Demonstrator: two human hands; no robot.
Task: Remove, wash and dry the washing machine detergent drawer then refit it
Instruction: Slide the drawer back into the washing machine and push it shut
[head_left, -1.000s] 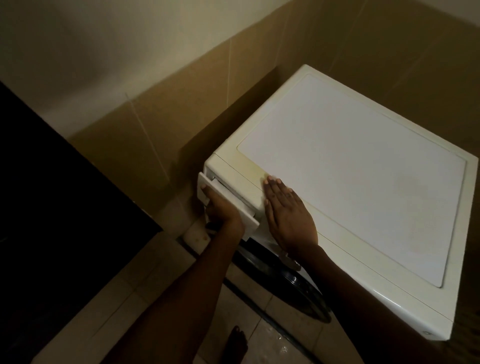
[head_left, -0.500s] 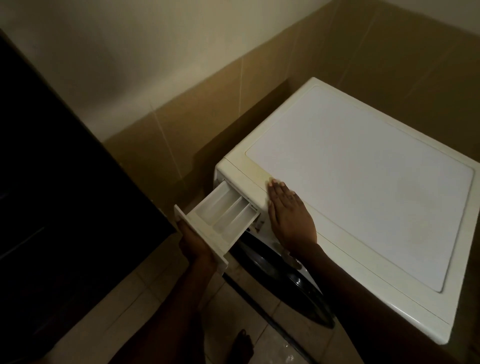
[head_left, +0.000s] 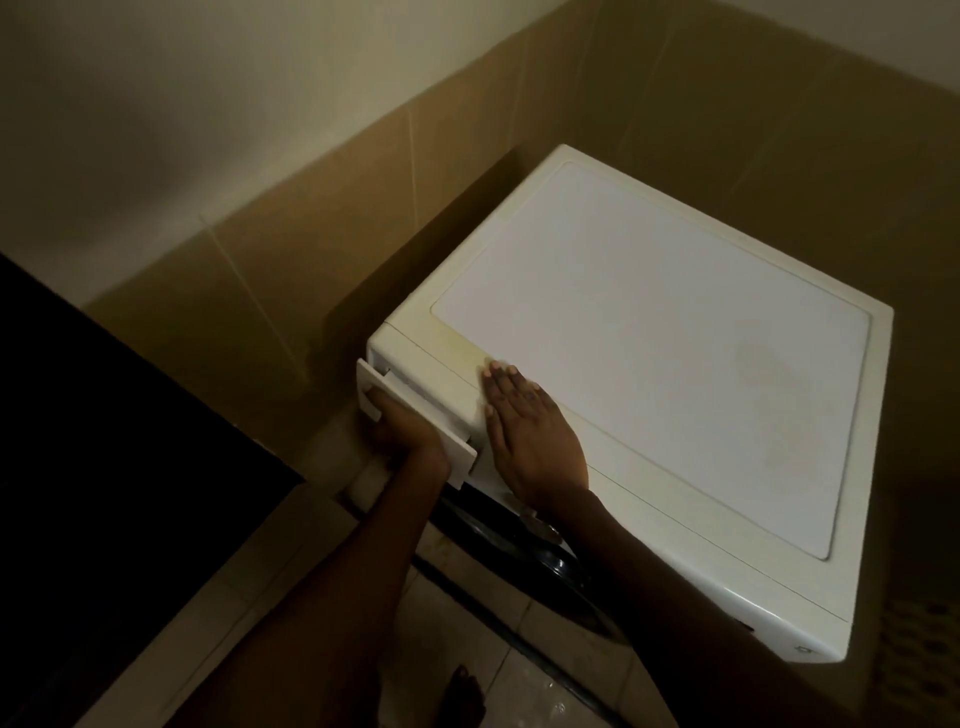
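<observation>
A white washing machine stands against a tan tiled wall. Its white detergent drawer sits at the machine's front left corner, pushed almost fully in, with only a narrow gap showing behind its front panel. My left hand grips the drawer's front panel from below. My right hand lies flat, fingers together, on the machine's top near the front edge, just right of the drawer.
A dark cabinet or door fills the left side. The machine's dark round door shows below my right wrist. The floor is pale tile, and a bare foot shows at the bottom.
Half a second ago the drawer was pulled far out with its compartments showing. My left hand has pushed it back in almost fully. The right hand has stayed put.
</observation>
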